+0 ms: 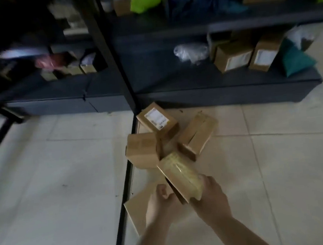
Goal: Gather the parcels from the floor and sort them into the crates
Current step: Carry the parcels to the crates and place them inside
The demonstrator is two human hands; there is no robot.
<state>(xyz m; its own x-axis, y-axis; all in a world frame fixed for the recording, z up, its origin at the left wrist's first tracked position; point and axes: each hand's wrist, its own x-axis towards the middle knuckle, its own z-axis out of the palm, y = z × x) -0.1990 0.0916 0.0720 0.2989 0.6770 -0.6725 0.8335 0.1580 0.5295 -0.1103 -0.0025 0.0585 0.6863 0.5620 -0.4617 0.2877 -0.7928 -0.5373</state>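
Note:
Several brown cardboard parcels lie in a pile on the tiled floor in front of a dark shelf. A taped parcel [179,176] is tilted up at the near end of the pile, and my right hand [211,194] grips its near right corner. My left hand [162,201] curls around the same parcel's lower left edge, over a flat cardboard parcel [137,209] lying beneath. Farther off sit a labelled parcel [156,119], a plain box [142,150] and a long box [197,134].
A dark metal shelf [213,95] stands behind the pile, holding labelled boxes [233,58], a clear plastic bag [190,53], and teal and lime mailer bags. A black upright post [111,58] and a dark floor strip [124,201] run past the pile. Bare tiles lie left and right.

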